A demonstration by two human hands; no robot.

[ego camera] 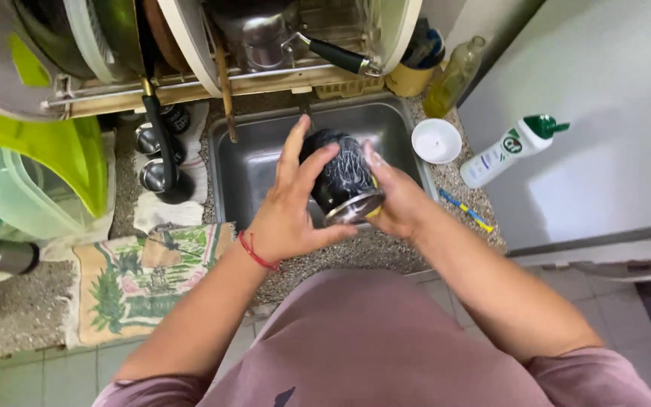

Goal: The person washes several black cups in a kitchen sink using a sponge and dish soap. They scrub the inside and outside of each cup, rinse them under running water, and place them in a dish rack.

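Note:
Over the steel sink [258, 154] I hold a black cup [343, 179] with a shiny metal rim, streaked with white suds and tipped toward me. My left hand [289, 207] wraps its left side, a red string around that wrist. My right hand [395, 197] presses against the right side near the rim, with something yellow, perhaps a sponge, just showing under the fingers.
A dish rack [190, 45] with pans and plates hangs above the sink. A white bowl [436, 141], an oil bottle [453, 75] and a white cleaner bottle [508, 149] with a green cap lie to the right. A patterned cloth [141, 279] lies left.

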